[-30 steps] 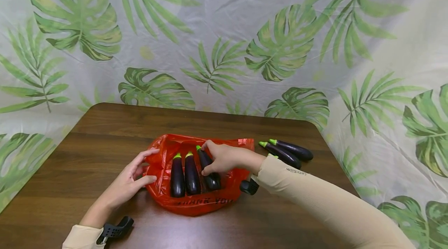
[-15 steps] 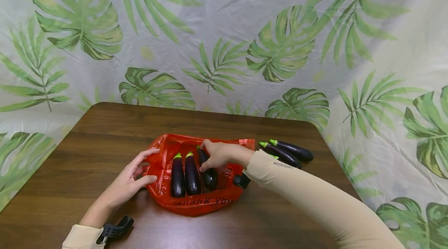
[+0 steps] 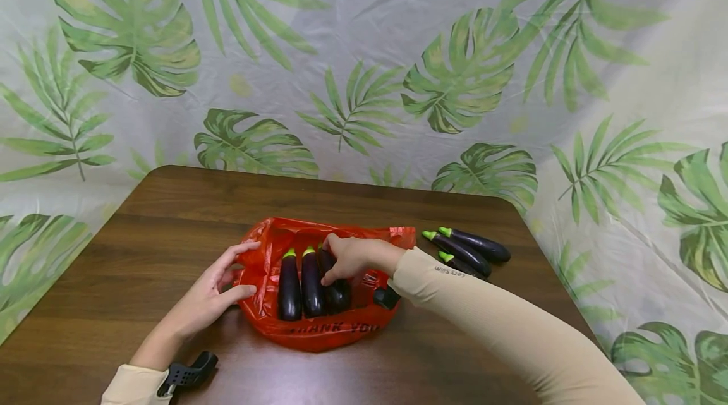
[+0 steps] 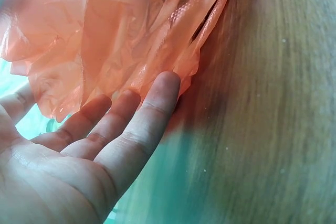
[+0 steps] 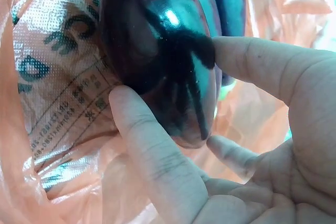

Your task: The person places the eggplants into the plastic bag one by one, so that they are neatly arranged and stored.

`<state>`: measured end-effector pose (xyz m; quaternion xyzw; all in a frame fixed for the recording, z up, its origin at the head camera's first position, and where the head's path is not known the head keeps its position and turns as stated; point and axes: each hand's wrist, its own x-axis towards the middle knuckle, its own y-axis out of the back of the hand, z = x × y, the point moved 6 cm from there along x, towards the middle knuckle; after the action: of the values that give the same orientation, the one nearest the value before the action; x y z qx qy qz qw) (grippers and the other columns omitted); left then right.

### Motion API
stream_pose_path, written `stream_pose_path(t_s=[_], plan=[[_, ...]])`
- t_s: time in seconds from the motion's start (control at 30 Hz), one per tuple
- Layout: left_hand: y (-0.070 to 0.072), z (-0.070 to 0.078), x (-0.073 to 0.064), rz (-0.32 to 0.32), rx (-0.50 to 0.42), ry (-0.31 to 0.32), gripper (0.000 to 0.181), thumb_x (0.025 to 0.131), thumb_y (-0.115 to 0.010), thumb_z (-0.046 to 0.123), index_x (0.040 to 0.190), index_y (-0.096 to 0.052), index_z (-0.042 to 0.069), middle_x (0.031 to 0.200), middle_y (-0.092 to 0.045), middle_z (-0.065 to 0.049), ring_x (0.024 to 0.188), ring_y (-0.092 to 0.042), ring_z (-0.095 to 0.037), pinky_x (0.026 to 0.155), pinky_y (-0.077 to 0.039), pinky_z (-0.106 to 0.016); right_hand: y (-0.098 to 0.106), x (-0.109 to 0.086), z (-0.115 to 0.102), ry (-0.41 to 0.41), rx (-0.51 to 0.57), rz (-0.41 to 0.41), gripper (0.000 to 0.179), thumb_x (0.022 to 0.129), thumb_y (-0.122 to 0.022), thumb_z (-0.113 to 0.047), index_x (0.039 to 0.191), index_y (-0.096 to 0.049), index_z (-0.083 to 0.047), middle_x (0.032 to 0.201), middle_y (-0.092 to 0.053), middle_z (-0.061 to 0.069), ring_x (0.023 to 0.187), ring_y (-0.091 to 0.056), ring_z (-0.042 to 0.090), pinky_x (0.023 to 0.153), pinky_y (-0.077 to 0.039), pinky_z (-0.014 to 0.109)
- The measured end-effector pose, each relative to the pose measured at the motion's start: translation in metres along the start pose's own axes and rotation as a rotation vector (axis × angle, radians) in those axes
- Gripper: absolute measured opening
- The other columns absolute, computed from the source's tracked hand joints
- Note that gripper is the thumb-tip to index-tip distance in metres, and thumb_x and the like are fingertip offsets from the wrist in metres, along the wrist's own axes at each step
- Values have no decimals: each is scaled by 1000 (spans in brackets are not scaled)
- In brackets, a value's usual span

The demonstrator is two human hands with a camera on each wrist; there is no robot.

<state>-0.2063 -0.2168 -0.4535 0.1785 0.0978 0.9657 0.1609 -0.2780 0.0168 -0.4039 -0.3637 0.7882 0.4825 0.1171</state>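
With right hand (image 3: 349, 258), pinching the rightmost eggplant (image 3: 338, 296) between thumb and fingers inside the red bag (image 3: 313, 340), just beside the middle eggplant (image 3: 312, 285) and the leftmost eggplant (image 3: 289, 288). With left hand (image 3: 213, 291) spread and fairly straight-fingered, touching the bag's left edge. By the look of it, settling the bagged row; best to release gently without dragging plastic, then reach for the loose eggplants (image 3: 482, 245) on the table (image 3: 182, 228). Since a second ago, shifted leftward, nearly closing the gap to the middle eggplant; moved the right sleeve (image 3: 500, 323) too, uncovering more of the nearest loose eggplant (image 3: 463, 266).
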Motion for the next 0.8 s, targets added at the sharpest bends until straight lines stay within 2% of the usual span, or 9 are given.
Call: stream_pose_path(t_s=[0.23,0.6,0.8], plan=[[0,-2,0,1,3,1,62,102,-65,2,158,-39,2,140,-51,-30,113,-72,-14,84,-65,-31,-5,0,1,0,4,5,60,97,-80,-20,144,-44,-9,121,-57,10,101,-63,20,84,-66,39],[0,-3,0,-2,-7,11,62,102,-64,2,158,-38,3,140,-50,-30,115,-71,-14,85,-65,-31,-10,1,4,-9,11,-8,63,96,-81,-18,145,-42,-9,121,-55,10,99,-63,20,79,-67,39],[0,-3,0,-2,-5,10,62,102,-64,2,158,-39,3,140,-51,-30,114,-71,-14,85,-65,-31,-9,0,4,-18,10,-5,64,96,-82,-18,146,-42,-9,119,-55,10,93,-66,21,77,-67,39]])
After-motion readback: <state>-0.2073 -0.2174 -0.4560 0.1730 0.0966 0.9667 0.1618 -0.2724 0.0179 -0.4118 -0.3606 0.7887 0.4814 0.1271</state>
